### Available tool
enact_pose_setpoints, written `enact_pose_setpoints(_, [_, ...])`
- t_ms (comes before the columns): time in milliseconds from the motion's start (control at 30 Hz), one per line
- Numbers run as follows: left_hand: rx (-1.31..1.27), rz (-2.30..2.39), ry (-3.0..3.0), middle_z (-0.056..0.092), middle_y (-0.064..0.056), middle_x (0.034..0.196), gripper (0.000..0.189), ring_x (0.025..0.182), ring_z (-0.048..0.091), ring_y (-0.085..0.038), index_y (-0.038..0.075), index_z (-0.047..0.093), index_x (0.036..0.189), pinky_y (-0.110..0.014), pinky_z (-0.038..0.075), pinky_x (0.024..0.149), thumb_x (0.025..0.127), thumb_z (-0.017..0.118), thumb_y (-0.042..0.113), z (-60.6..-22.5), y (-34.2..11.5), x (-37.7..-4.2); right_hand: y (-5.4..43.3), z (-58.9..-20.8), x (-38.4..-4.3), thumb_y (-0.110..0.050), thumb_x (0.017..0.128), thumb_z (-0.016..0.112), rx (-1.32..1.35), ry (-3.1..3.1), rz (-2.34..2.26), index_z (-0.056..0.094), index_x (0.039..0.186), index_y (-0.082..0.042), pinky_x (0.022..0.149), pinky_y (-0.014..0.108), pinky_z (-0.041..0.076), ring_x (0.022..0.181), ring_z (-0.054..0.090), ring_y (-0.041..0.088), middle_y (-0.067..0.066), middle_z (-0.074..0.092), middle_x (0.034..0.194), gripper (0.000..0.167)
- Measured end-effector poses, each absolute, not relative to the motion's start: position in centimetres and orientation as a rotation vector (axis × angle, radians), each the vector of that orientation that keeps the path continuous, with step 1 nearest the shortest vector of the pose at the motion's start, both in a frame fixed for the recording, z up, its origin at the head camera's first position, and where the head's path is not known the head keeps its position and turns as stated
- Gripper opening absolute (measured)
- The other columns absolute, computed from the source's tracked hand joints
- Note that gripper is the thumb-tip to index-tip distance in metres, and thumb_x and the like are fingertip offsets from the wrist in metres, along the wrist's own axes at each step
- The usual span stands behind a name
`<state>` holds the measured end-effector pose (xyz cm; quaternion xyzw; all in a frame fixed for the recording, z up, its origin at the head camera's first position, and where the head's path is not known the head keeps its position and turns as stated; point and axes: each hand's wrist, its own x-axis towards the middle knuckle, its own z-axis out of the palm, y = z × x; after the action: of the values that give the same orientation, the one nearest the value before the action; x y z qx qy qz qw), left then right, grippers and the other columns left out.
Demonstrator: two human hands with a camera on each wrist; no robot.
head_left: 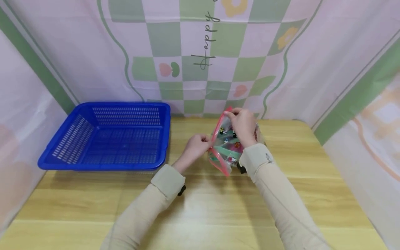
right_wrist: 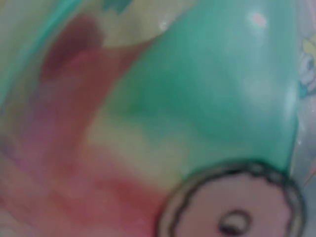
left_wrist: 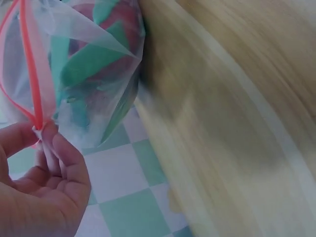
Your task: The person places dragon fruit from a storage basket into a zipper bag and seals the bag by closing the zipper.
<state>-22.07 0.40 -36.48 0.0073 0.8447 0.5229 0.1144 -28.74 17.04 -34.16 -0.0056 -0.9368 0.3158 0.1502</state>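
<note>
A clear plastic zip bag (head_left: 226,140) with small cartoon prints lies on the right part of the table. Green and reddish items show through its film. Its pinkish-red zip strip (head_left: 220,160) runs along the side facing the basket. My left hand (head_left: 196,146) pinches this strip midway, thumb against fingers, as the left wrist view shows. There the two red edges spread apart above the pinch. At the strip's far end, my right hand (head_left: 244,125) grips the bag's edge and covers part of the bag. Green and red contents (right_wrist: 212,74) fill the right wrist view, blurred.
A blue plastic basket (head_left: 106,166) with slotted walls stands left of the bag, its inside bare. Beneath everything is a wood-grain table (head_left: 206,211). A patterned cloth (head_left: 193,41) hangs behind the table, with more cloth at both sides.
</note>
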Motion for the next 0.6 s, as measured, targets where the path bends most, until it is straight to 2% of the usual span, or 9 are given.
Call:
enact_pose_setpoints(133, [0.030, 1.580, 2.482, 0.058, -0.001, 0.077, 0.018, 0.067, 0.045, -0.012, 0.004, 0.067, 0.090, -0.021, 0.036, 0.057, 0.092, 0.060, 0.020, -36.9, 0.1, -22.3, 17.5, -34.1, -29.0, -0.030, 0.092, 0.063, 0.101, -2.706, 1.013, 0.058, 0.126, -0.004, 0.089, 0.044, 0.049, 0.103, 0.058, 0.032, 0.020, 0.062, 0.116, 0.043])
enact_pose_setpoints(267, [0.021, 1.565, 2.563, 0.061, -0.004, 0.078, 0.016, 0.065, 0.048, -0.012, 0.004, 0.068, 0.093, -0.020, 0.038, 0.055, 0.093, 0.060, 0.019, -37.4, -0.4, -23.0, 18.2, -33.9, -28.8, -0.023, 0.091, 0.064, 0.201, -2.702, 1.076, 0.047, 0.138, -0.008, 0.102, 0.049, 0.043, 0.121, 0.049, 0.035, 0.019, 0.050, 0.132, 0.052])
enact_pose_setpoints(500, [0.079, 1.425, 2.743, 0.066, -0.007, 0.082, 0.013, 0.066, 0.052, -0.013, 0.007, 0.067, 0.093, -0.019, 0.039, 0.057, 0.093, 0.059, 0.017, -37.9, -1.0, -23.9, 17.2, -33.4, -27.8, -0.014, 0.094, 0.059, 0.838, -2.688, 0.584, 0.065, 0.124, -0.013, 0.103, 0.055, 0.039, 0.126, 0.045, 0.040, 0.018, 0.048, 0.140, 0.030])
enact_pose_setpoints(600, [0.165, 1.423, 2.729, 0.067, -0.008, 0.084, 0.014, 0.068, 0.054, -0.014, 0.006, 0.068, 0.095, -0.020, 0.041, 0.057, 0.094, 0.059, 0.017, -37.7, -0.8, -23.9, 16.7, -33.6, -27.7, -0.017, 0.092, 0.061, 0.952, -2.696, 0.426, 0.070, 0.115, -0.016, 0.103, 0.059, 0.038, 0.131, 0.039, 0.041, 0.019, 0.045, 0.143, 0.025])
